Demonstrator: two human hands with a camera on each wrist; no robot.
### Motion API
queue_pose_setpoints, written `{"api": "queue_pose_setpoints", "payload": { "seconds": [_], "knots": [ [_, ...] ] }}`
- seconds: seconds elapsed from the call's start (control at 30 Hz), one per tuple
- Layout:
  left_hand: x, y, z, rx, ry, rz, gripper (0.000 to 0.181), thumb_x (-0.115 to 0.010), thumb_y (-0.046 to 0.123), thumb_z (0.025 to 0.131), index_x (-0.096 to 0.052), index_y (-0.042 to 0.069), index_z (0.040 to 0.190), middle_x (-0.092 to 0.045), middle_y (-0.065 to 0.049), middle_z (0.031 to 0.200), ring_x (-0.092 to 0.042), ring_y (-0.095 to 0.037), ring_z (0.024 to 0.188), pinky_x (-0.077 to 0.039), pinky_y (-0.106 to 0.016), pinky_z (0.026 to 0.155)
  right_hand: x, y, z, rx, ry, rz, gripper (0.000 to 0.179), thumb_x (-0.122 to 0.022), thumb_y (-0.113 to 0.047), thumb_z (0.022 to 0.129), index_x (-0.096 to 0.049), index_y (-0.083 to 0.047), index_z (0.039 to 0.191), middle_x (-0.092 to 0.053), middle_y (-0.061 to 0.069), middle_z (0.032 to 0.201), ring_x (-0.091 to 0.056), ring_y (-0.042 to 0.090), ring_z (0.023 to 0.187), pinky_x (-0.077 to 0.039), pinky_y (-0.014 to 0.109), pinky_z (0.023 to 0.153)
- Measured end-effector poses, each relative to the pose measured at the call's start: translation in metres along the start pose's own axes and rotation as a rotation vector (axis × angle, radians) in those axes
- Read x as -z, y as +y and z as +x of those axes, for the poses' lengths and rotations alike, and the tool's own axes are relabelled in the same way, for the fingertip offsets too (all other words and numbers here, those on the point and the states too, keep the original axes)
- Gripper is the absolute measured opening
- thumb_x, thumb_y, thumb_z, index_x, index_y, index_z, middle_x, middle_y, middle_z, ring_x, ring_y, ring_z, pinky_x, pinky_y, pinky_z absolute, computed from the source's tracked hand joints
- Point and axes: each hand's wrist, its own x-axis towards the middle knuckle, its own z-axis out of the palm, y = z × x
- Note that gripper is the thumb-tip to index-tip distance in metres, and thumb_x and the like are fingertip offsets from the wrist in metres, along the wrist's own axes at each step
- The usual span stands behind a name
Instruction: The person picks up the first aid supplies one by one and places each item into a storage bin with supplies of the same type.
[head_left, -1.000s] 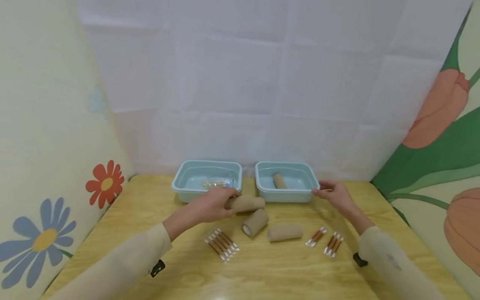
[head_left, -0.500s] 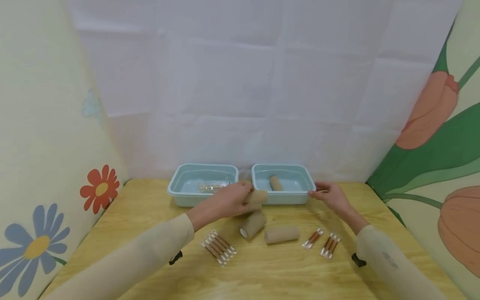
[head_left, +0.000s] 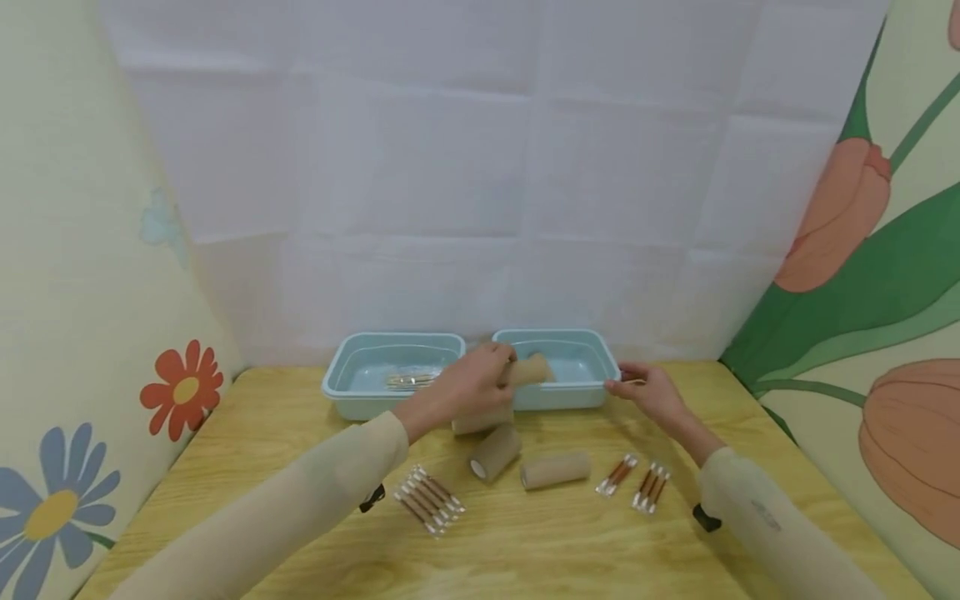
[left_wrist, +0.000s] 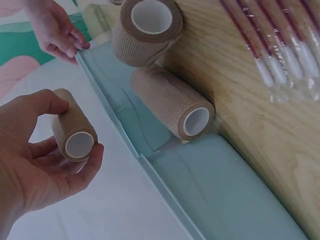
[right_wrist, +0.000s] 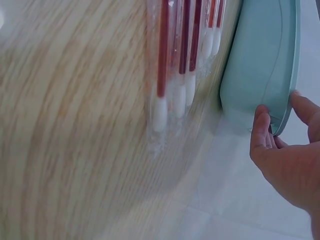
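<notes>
My left hand grips a tan bandage roll over the front rim of the right blue tub. In the left wrist view its thumb and fingertips lie round the roll, whose white core faces the camera. Another roll inside this tub is mostly hidden behind the held one. The tub's right front corner is pinched by my right hand; in the right wrist view, thumb and fingers are on either side of the tub's rim. Below the left hand lie more rolls, one partly covered, one tilted, one sideways.
A left blue tub holds clear-packed sticks. On the wooden table lie a wider pack of brown cotton swabs and two smaller swab packs at the right. A white sheet hangs behind.
My left hand has lifted the bandage roll off the table and carried it right and up to the right tub. The right hand keeps its place at the tub's corner.
</notes>
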Motion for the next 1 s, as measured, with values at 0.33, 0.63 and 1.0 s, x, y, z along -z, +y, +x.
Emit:
{"api": "queue_pose_setpoints", "payload": {
  "seconds": [0.33,0.63,1.0],
  "knots": [
    [0.004,-0.006,0.017,0.041,-0.011,-0.014,0.043,-0.073,0.018,0.092,-0.060,-0.001,0.129,-0.056,-0.009,0.107,-0.053,-0.019,0.085,-0.049,-0.036,0.073,-0.001,-0.003,0.002,-0.009,-0.006,0.041,0.061,-0.073,-0.025,0.097,-0.051,0.008,0.142,-0.062,0.025,0.127,-0.062,0.036,0.112,-0.050,0.050,0.096],
    [0.000,-0.016,0.039,0.039,-0.008,-0.077,0.044,-0.075,0.021,0.089,-0.067,-0.003,0.124,-0.065,-0.014,0.112,-0.062,-0.025,0.097,-0.053,-0.039,0.083,0.003,0.000,0.004,-0.003,-0.003,0.052,0.060,-0.073,-0.024,0.097,-0.051,0.007,0.143,-0.062,0.025,0.125,-0.065,0.032,0.106,-0.052,0.047,0.093],
    [-0.010,-0.018,0.053,0.231,0.003,-0.390,0.043,-0.072,0.031,0.091,-0.073,-0.004,0.115,-0.073,-0.014,0.107,-0.070,-0.023,0.088,-0.057,-0.032,0.075,-0.004,0.003,-0.001,0.005,0.009,0.088,0.057,-0.073,-0.022,0.097,-0.053,0.008,0.141,-0.063,0.026,0.121,-0.064,0.033,0.105,-0.055,0.041,0.087]
  ]
}}
